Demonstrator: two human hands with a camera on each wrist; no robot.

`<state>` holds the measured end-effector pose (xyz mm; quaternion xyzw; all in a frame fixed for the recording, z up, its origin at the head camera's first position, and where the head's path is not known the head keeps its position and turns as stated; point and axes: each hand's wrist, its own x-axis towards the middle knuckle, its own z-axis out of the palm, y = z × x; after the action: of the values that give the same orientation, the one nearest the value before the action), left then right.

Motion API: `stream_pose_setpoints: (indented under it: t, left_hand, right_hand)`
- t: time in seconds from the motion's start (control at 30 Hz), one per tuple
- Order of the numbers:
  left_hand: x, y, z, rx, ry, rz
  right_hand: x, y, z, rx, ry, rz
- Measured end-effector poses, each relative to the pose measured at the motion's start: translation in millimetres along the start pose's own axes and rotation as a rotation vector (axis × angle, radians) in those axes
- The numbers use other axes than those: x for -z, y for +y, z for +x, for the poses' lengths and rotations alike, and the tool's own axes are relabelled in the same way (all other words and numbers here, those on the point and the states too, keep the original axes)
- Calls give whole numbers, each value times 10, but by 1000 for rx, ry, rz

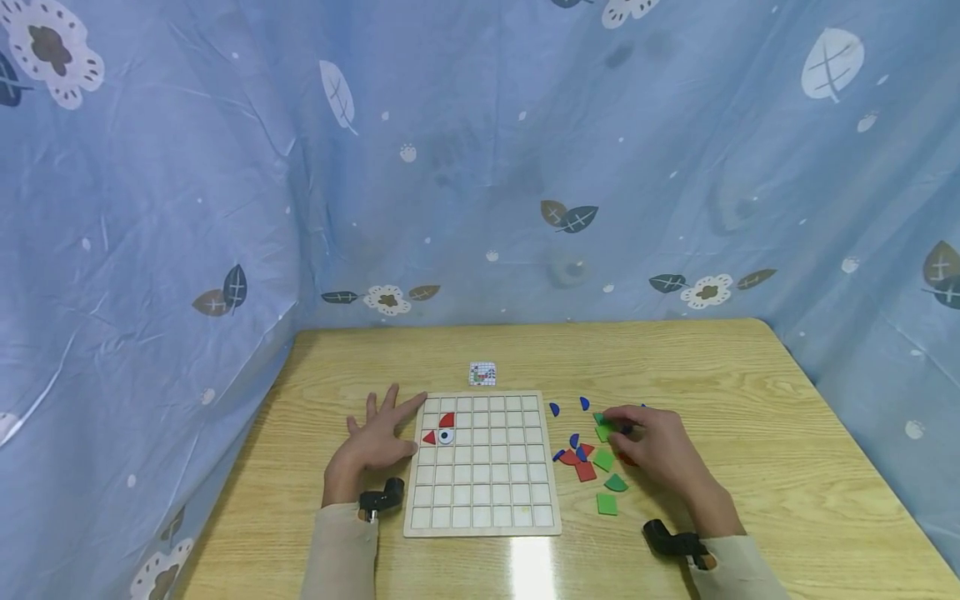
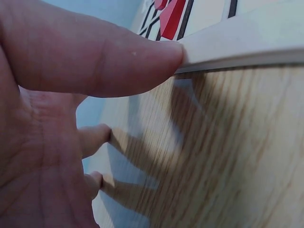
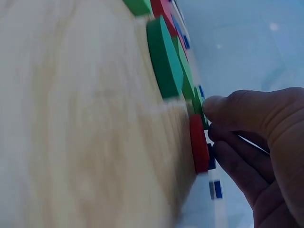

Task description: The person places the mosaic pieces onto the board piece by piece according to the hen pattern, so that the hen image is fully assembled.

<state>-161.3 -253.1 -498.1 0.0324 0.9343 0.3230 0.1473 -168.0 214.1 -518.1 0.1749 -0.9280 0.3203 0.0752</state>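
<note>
We saw the wooden board (image 1: 481,475) lying flat on the tabletop (image 1: 247,517), with three pieces in its far left part. A red triangle (image 1: 429,437) sat in the board's leftmost column, a white disc with a dark dot (image 1: 446,436) was in the next cell, and a red quarter-circle (image 1: 447,420) filled the cell just beyond the disc.

At the board's left side we saw the left hand (image 1: 377,433) with its fingers spread and its grip on nothing, the thumb touching the board's edge. To the board's right, the right hand (image 1: 652,442) was bent down over loose pieces, its fingertips at a dark green piece (image 1: 599,417) and a light green square (image 1: 603,433); we could not tell whether its grip had closed on either.

Also right of the board we found a red square (image 1: 586,472), a dark green quarter-circle (image 1: 616,482) and several blue half-circles (image 1: 584,403). Just beyond the board's far edge lay a small printed card (image 1: 482,373), and farther beyond the board hung a blue patterned cloth (image 1: 465,167).
</note>
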Motion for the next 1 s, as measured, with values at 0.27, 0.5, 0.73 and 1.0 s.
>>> stream_pose_setpoints:
  t: [0.27, 0.5, 0.73, 1.0]
  left_hand:
    - [20, -2, 1, -3, 0, 2]
    - [-1, -16, -2, 0, -5, 6]
    - [-26, -26, 1, -7, 1, 3]
    - [-11, -13, 5, -15, 1, -1]
  right_hand:
    - [46, 50, -49, 3, 56, -3]
    - [-31, 5, -52, 39, 6, 49]
    - [-45, -6, -59, 38, 9, 56]
    - [-60, 7, -28, 48, -16, 46]
